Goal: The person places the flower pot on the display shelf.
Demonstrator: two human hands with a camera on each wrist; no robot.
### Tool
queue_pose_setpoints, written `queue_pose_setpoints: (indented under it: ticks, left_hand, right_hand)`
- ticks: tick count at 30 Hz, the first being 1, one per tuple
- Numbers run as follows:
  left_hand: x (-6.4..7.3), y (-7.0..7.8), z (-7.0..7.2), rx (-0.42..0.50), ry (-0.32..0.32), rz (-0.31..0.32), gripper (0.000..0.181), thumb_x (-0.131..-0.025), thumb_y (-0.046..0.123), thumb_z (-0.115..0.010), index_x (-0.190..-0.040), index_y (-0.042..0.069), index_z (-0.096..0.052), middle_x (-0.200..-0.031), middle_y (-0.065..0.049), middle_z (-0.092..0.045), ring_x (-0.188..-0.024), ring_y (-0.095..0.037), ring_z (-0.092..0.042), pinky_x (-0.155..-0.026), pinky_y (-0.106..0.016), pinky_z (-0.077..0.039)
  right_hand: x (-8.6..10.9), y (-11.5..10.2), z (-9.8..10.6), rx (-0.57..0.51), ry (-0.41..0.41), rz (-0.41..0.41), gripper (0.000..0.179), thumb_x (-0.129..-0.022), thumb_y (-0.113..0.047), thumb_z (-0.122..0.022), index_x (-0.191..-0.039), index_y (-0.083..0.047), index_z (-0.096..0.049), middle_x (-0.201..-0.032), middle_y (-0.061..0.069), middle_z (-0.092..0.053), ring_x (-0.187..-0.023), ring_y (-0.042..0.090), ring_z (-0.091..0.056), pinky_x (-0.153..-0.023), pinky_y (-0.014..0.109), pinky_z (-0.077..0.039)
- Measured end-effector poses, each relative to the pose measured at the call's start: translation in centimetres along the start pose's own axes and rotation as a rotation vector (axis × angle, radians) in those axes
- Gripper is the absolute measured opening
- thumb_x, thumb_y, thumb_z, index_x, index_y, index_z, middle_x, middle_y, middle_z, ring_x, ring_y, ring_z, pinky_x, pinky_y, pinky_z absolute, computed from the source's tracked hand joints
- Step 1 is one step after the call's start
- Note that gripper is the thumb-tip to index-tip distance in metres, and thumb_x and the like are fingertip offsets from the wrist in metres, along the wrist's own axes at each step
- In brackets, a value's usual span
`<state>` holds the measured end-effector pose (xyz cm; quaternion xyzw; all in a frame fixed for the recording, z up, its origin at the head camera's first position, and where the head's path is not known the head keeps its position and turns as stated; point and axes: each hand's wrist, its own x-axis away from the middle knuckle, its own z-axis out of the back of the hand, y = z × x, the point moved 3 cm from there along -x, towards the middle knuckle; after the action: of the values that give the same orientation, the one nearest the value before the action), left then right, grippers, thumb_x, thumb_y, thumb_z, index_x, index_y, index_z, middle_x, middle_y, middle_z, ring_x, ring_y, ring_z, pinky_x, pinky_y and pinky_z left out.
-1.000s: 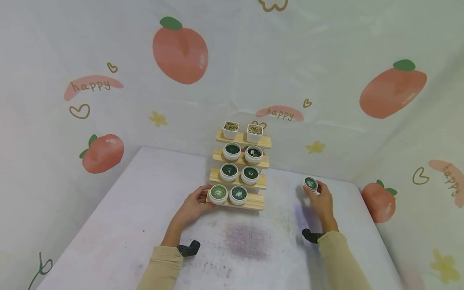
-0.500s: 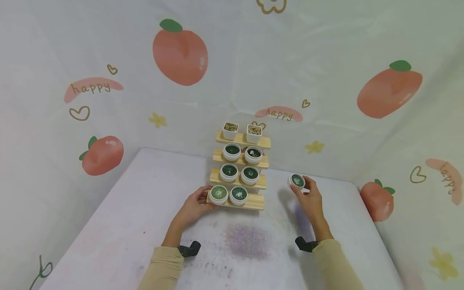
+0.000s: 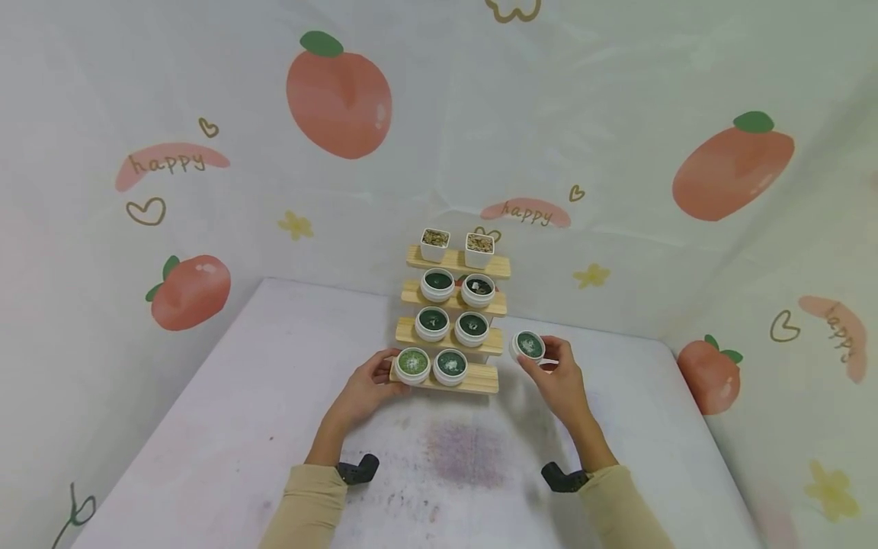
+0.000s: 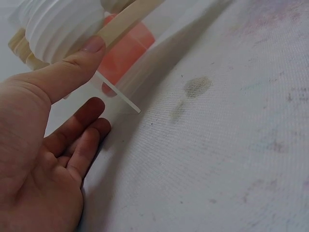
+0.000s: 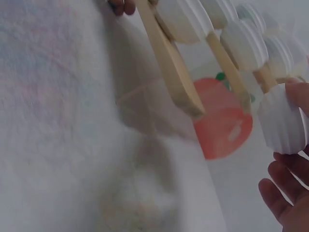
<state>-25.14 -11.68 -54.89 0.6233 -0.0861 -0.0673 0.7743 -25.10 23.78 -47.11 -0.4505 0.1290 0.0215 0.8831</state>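
Note:
A tiered wooden stand [image 3: 483,378] with four narrow shelves carries small white pots in pairs. My left hand [image 3: 367,390] holds the left end of its lowest shelf; in the left wrist view the thumb [image 4: 77,67] lies along the wood beside a ribbed white pot [image 4: 63,24]. My right hand [image 3: 564,381] pinches a round white pot [image 3: 529,346] with a dark green top, held just right of the stand, off the table. In the right wrist view that ribbed pot [image 5: 281,121] sits between thumb and fingers. A light green pot [image 3: 412,366] and a dark green pot [image 3: 450,367] occupy the lowest shelf.
Two square white pots [image 3: 435,244] with brown, grainy tops stand on the highest shelf. Round dark green pots [image 3: 472,329] fill the middle shelves. The white-clothed table [image 3: 309,488] has purple stains. Behind it hangs a printed backdrop [image 3: 439,114] with peaches.
My right hand has carried its round pot leftward, close to the stand's right side. The left hand has stayed at the lowest shelf's end.

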Motion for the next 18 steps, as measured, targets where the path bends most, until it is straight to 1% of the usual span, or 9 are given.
queue_pose_setpoints:
  ticks: [2, 3, 8, 9, 11, 16, 18]
  left_hand:
    - [0.0, 0.0, 0.0, -0.001, -0.008, 0.002, 0.071, -0.085, 0.022, -0.084, -0.147, 0.023, -0.05, -0.132, -0.013, -0.061, -0.124, -0.028, -0.063, -0.108, -0.045, -0.05]
    - [0.0, -0.1, 0.0, -0.001, -0.011, 0.006, 0.071, -0.085, 0.022, -0.084, -0.147, 0.024, -0.05, -0.132, -0.013, -0.061, -0.124, -0.028, -0.063, -0.108, -0.044, -0.05]
    - [0.1, 0.0, 0.2, -0.005, -0.003, 0.02, 0.072, -0.083, 0.024, -0.085, -0.147, 0.025, -0.05, -0.13, -0.011, -0.062, -0.124, -0.027, -0.064, -0.107, -0.042, -0.051]
    - [0.1, 0.0, 0.3, -0.009, -0.002, 0.019, 0.073, -0.084, 0.025, -0.085, -0.147, 0.025, -0.05, -0.131, -0.011, -0.062, -0.124, -0.026, -0.064, -0.107, -0.042, -0.051]
    - [0.1, 0.1, 0.3, -0.011, 0.001, 0.014, 0.072, -0.084, 0.025, -0.085, -0.147, 0.024, -0.05, -0.131, -0.012, -0.062, -0.124, -0.027, -0.064, -0.107, -0.043, -0.05]
    - [0.1, 0.1, 0.2, -0.013, 0.002, 0.004, 0.072, -0.084, 0.024, -0.085, -0.147, 0.022, -0.05, -0.132, -0.014, -0.061, -0.124, -0.029, -0.064, -0.108, -0.046, -0.05]
    - [0.0, 0.0, 0.1, -0.017, 0.0, 0.004, 0.071, -0.085, 0.023, -0.084, -0.147, 0.022, -0.05, -0.132, -0.014, -0.062, -0.124, -0.028, -0.064, -0.109, -0.046, -0.05]
  right_hand:
    - [0.4, -0.5, -0.4, -0.021, -0.002, 0.019, 0.06, -0.09, -0.021, -0.08, -0.136, -0.001, -0.048, -0.125, 0.014, -0.063, -0.107, 0.018, -0.058, -0.087, 0.021, -0.052]
    - [0.5, -0.6, -0.5, -0.035, -0.004, 0.024, 0.059, -0.089, -0.02, -0.081, -0.135, -0.002, -0.049, -0.124, 0.013, -0.063, -0.105, 0.015, -0.058, -0.087, 0.023, -0.053]
    - [0.9, -1.4, -1.4, -0.118, -0.019, 0.04, 0.056, -0.087, -0.017, -0.083, -0.132, -0.003, -0.053, -0.117, 0.013, -0.065, -0.099, 0.005, -0.057, -0.086, 0.022, -0.054]
    - [0.9, -1.6, -1.6, -0.128, -0.024, 0.042, 0.056, -0.086, -0.017, -0.083, -0.132, -0.003, -0.053, -0.116, 0.013, -0.066, -0.099, 0.004, -0.057, -0.086, 0.022, -0.053]
    - [1.1, -1.9, -2.0, -0.141, -0.035, 0.048, 0.055, -0.086, -0.016, -0.083, -0.131, -0.003, -0.054, -0.116, 0.012, -0.066, -0.098, 0.003, -0.057, -0.086, 0.025, -0.055]
    - [1.6, -2.0, -2.9, -0.158, -0.045, 0.05, 0.055, -0.084, -0.014, -0.085, -0.129, -0.004, -0.055, -0.117, 0.01, -0.066, -0.096, 0.004, -0.058, -0.087, 0.041, -0.057]
    - [1.8, -2.0, -3.2, -0.168, -0.039, 0.055, 0.055, -0.082, -0.012, -0.086, -0.128, -0.003, -0.055, -0.117, 0.01, -0.066, -0.095, 0.005, -0.059, -0.087, 0.044, -0.057]
